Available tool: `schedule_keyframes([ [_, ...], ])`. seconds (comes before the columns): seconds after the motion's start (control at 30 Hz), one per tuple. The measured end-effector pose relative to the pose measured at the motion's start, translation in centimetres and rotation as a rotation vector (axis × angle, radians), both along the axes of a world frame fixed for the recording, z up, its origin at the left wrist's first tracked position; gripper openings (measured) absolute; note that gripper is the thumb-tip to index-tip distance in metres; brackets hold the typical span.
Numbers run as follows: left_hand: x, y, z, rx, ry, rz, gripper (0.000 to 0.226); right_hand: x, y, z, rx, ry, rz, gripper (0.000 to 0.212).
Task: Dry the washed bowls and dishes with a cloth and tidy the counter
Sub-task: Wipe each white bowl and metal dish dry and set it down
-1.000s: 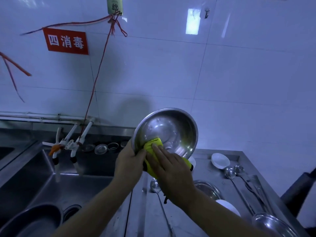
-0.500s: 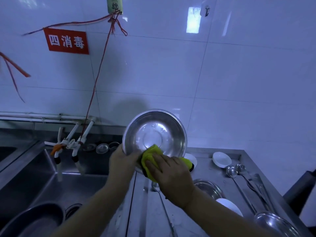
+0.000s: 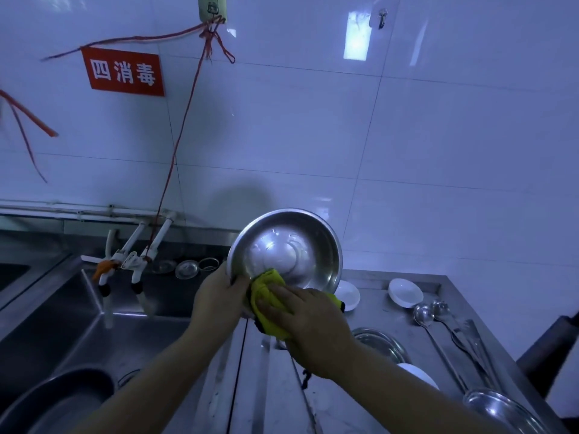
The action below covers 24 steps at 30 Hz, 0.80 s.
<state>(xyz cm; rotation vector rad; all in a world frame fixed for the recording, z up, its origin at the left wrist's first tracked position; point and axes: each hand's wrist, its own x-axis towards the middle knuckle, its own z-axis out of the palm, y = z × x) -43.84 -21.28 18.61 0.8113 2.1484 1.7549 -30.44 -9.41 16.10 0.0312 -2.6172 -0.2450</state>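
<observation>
Head view: my left hand (image 3: 219, 296) grips the steel bowl (image 3: 285, 252) by its rim, tilted above the table (image 3: 369, 314) to expose the inside, while my right hand (image 3: 308, 321) presses the yellow cloth (image 3: 266, 292) against its lower wall.

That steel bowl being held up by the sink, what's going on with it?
A person is drying a washed steel bowl. The left hand grips its rim and holds it tilted up over the counter, while the right hand presses a yellow cloth against its lower edge. Small white dishes, ladles and other steel bowls lie on the counter to the right.
</observation>
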Motion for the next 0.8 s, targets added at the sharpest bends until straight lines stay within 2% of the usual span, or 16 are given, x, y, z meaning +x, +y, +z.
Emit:
schedule_keyframes([
  [0.07,-0.7,-0.4,0.3,-0.069,0.137,-0.018,0.033,0.8,1.0,1.3,0.007,-0.169,-0.027,0.06],
  [0.13,-1.0,-0.6,0.8,-0.104,0.195,-0.072,0.032,1.3,1.8,2.6,0.057,-0.216,-0.095,0.049],
  [0.23,-0.9,-0.4,1.5,-0.058,0.18,-0.131,0.034,1.2,2.6,3.8,0.138,-0.142,-0.199,0.038],
  [0.4,-0.5,0.1,1.9,0.007,0.192,-0.147,0.018,-0.5,2.0,5.4,0.063,0.044,-0.381,0.061],
  [0.5,0.4,0.5,1.5,0.057,0.063,-0.116,0.021,-1.7,0.7,5.2,-0.009,0.041,-0.357,0.068],
  [0.57,0.6,0.8,1.6,0.096,-0.008,-0.101,0.022,-2.1,-0.3,4.7,-0.038,0.024,-0.295,0.063],
  [0.7,-0.1,0.5,2.0,0.078,0.09,-0.054,0.02,-2.3,-0.9,3.3,-0.026,-0.064,-0.103,0.051],
  [0.8,-1.0,-0.1,2.2,0.025,0.108,-0.074,0.022,-1.5,-0.1,2.8,0.075,-0.159,-0.04,0.049],
])
